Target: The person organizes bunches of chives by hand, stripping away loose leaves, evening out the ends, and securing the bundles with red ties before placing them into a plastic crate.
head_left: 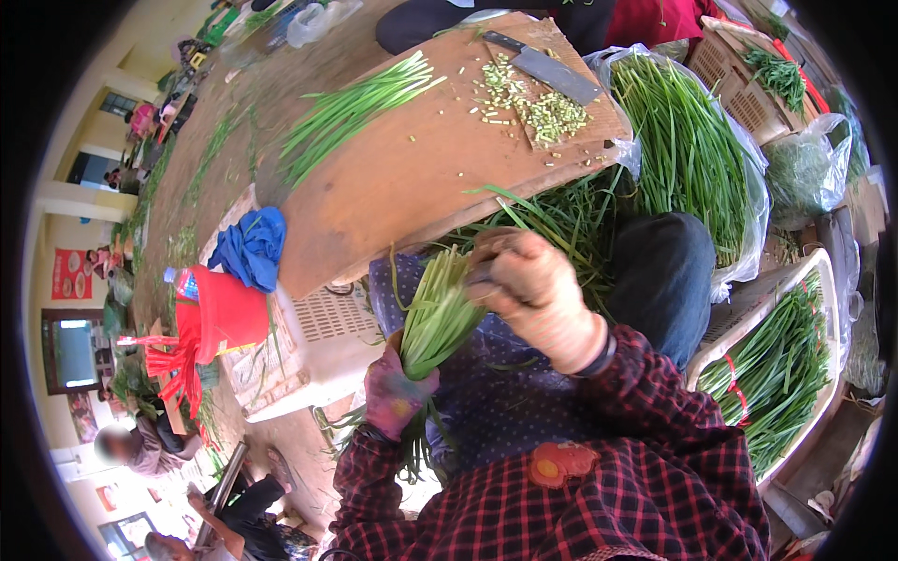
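Note:
A bunch of garlic chives (pixel 435 327) stands tilted over my lap, pale stem ends up and green leaves hanging below. My left hand (pixel 397 397), in a pinkish glove, is closed around its middle. At the stem ends is my right hand (pixel 535 285), its fingers curled together and slightly blurred; what they pinch is hidden. Under both hands lies a dark dotted apron (pixel 496 383). Beyond them, a wooden board (pixel 383 187) carries a loose row of chives (pixel 360 112), a cleaver (pixel 552 75) and chopped stem ends (pixel 552 120).
A plastic bag of chives (pixel 687 140) leans right of the board. Lower right stands a white crate (pixel 823 346) of tied chives. A red bucket (pixel 224 313) and blue cloth (pixel 251 245) sit at the left. Loose leaves (pixel 552 229) lie under the board's near edge. Other people are at the left.

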### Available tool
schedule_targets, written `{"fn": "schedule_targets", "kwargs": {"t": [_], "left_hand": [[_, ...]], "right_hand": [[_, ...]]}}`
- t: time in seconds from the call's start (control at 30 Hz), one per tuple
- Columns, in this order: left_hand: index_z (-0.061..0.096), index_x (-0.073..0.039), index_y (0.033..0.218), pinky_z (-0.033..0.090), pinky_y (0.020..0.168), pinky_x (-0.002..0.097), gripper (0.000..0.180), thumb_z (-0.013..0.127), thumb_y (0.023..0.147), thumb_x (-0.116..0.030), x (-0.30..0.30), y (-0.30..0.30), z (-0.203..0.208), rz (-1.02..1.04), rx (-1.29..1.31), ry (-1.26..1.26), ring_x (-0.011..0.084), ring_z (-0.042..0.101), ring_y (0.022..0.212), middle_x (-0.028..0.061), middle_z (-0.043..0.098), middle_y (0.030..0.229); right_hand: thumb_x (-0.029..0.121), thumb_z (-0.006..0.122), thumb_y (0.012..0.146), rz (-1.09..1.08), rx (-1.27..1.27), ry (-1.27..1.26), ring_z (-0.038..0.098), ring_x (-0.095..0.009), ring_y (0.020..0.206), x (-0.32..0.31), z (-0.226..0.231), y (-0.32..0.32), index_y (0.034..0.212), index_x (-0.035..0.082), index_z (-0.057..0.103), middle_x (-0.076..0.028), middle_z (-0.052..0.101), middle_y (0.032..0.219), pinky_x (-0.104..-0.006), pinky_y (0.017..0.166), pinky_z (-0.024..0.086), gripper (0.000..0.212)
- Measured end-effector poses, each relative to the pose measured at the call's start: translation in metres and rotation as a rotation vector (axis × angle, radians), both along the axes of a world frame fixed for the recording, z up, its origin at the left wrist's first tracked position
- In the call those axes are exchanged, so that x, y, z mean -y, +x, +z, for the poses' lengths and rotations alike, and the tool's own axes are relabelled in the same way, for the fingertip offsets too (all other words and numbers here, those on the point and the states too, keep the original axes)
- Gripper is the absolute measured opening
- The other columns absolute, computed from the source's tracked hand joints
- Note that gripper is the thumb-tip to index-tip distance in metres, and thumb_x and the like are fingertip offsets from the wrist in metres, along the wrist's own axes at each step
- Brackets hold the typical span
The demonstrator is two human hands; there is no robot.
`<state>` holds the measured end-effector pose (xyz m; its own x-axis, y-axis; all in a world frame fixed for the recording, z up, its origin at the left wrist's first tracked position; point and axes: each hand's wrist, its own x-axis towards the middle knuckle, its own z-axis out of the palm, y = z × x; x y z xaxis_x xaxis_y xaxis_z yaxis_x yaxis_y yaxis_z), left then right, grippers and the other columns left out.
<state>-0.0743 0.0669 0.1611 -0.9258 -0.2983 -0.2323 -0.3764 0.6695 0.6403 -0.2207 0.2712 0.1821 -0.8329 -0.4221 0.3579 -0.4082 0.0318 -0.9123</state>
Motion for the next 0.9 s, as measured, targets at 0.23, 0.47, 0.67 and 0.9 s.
{"fn": "schedule_targets", "kwargs": {"t": [0.23,0.47,0.67,0.9], "left_hand": [[0.046,-0.008,0.128,0.053,0.079,0.0393,0.065,0.073,0.071,-0.022,-0.004,-0.005,-0.003,-0.008,-0.032,-0.155,0.0333,0.066,0.09,0.0163,0.067,0.1],[0.043,-0.013,0.132,0.052,0.077,0.0415,0.073,0.075,0.067,-0.026,-0.002,-0.008,-0.01,-0.086,-0.032,-0.431,0.034,0.065,0.088,0.0149,0.066,0.098],[0.044,-0.015,0.131,0.052,0.074,0.043,0.073,0.075,0.066,-0.027,-0.002,-0.011,-0.02,-0.088,-0.013,-0.524,0.0352,0.065,0.084,0.0135,0.067,0.095],[0.045,-0.012,0.131,0.05,0.084,0.041,0.075,0.075,0.064,-0.024,-0.017,-0.02,-0.008,-0.059,0.147,-0.494,0.0343,0.063,0.098,0.0139,0.065,0.107]], "right_hand": [[0.023,0.079,0.068,-0.271,-0.098,0.639,0.061,-0.034,0.088,-0.055,-0.004,-0.012,0.088,0.0,0.064,-0.015,0.062,0.102,-0.0387,0.078,0.051,0.034],[0.018,0.07,0.08,-0.004,0.303,0.146,0.061,-0.024,0.081,-0.007,-0.016,-0.009,0.093,-0.001,0.064,-0.011,0.062,0.089,-0.0336,0.073,0.05,0.024],[0.011,0.068,0.083,-0.077,0.613,-0.404,0.055,-0.012,0.081,-0.047,-0.008,-0.011,0.089,-0.001,0.062,-0.004,0.061,0.085,-0.025,0.077,0.046,0.014],[0.033,0.074,0.07,-0.045,-0.313,0.623,0.048,-0.035,0.118,-0.001,-0.016,0.011,0.08,0.005,0.069,-0.013,0.056,0.122,-0.0448,0.093,0.045,0.03]]}}
